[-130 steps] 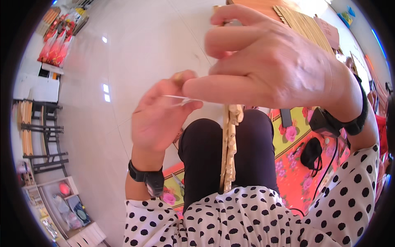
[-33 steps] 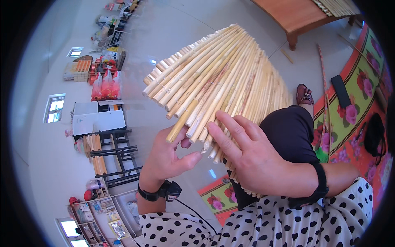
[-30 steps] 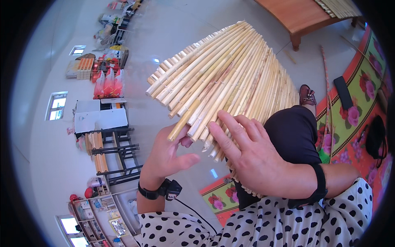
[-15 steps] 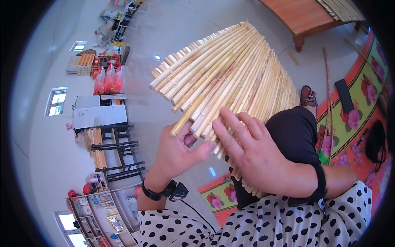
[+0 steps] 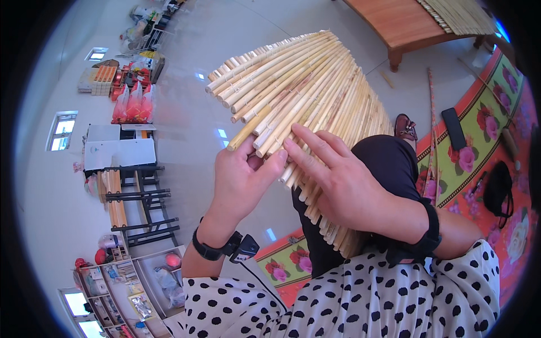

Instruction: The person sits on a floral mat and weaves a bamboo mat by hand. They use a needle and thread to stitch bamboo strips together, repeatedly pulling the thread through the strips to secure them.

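Observation:
A mat of pale reed sticks (image 5: 307,84), bound side by side with thin string, fans out over my lap and bends down at its near end. My left hand (image 5: 241,172) grips its left edge at the stick ends, thumb on top and fingers curled partly out of sight underneath. One yellower stick (image 5: 248,128) juts out past its neighbours just above that hand. Across the top of the mat lies my right hand (image 5: 344,183), its index and middle fingers stretched toward the left thumb. Nothing shows between the right fingers.
A low wooden table (image 5: 389,25) bearing another stick mat (image 5: 456,17) stands at the far right. On the flowered rug (image 5: 470,155) lie a dark phone-like slab (image 5: 453,128), a thin rod (image 5: 432,129) and a black pouch (image 5: 498,188). Folding frames (image 5: 138,197) and shelves (image 5: 107,287) line the left.
The left edge of the mat has risen, and both hands have shifted up with it. The whole view has swung slightly, so the room sits further left.

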